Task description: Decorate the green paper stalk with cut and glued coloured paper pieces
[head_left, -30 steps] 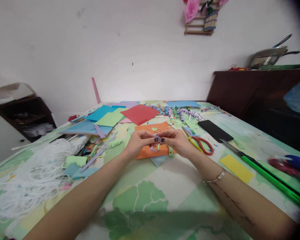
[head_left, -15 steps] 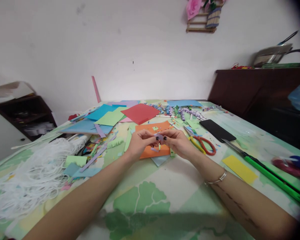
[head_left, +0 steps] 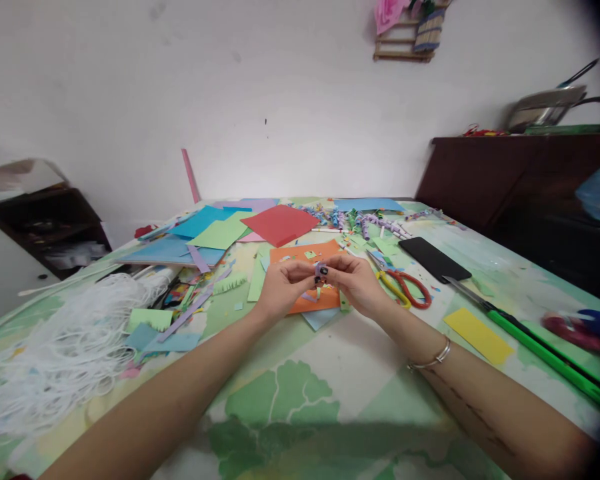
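A small piece of purple paper (head_left: 321, 267) is pinched between my two hands, above a sheet of orange paper (head_left: 300, 255). My left hand (head_left: 286, 285) grips it from the left with thumb and fingers closed. From the other side my right hand (head_left: 353, 280) pinches it, the dark-nailed fingertips of both hands touching or almost touching. Much of the piece is hidden by the fingers. Small paper scraps lie on the orange sheet beneath. Scissors with red and yellow handles (head_left: 411, 288) rest just right of my right hand.
A black phone (head_left: 434, 259), a yellow paper strip (head_left: 479, 335) and a green-handled cutter (head_left: 535, 347) lie at the right. White string (head_left: 70, 360) is heaped at the left. Behind my hands are red paper (head_left: 281, 225), other coloured sheets and curled paper strips (head_left: 365, 223).
My fingertips have drawn closer together, and the purple paper between them now looks folded or turned upward. The view has shifted very slightly; the things on the table stay put.
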Demonstrator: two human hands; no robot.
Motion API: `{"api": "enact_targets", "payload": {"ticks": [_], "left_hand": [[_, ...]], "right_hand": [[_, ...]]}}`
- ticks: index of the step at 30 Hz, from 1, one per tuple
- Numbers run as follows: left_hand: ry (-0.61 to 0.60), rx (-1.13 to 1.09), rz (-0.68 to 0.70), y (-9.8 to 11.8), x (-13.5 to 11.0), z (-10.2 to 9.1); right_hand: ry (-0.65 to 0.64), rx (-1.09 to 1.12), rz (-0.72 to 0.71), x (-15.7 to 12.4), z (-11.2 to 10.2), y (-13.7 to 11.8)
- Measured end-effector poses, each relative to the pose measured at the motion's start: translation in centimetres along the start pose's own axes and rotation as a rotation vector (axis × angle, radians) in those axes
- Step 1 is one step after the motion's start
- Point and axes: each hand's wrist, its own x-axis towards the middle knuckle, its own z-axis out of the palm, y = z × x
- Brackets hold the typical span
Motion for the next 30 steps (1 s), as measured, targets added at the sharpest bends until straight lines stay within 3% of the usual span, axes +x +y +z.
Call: {"api": "enact_targets", "payload": {"ticks": [4, 8, 21, 30], "left_hand": [[-0.025, -0.006, -0.018, -0.08, -0.12, -0.03], [0.018, 0.029, 0.014, 0.05, -0.27, 0.09], [-0.015, 0.046, 0.001, -0.05, -0.40, 0.27], [-0.014, 0.005, -0.040, 0.05, -0.45, 0.41]], "right_hand": [[0.046, -0.005, -0.001, 0.09, -0.19, -0.05], [0.006, 0.015, 0.020, -0.01, -0.07, -0.12], [-0.011, -0.018, 0.045, -0.11, -0.10, -0.09], [0.068, -0.097, 0.043, -0.23, 0.41, -0.44]]}}
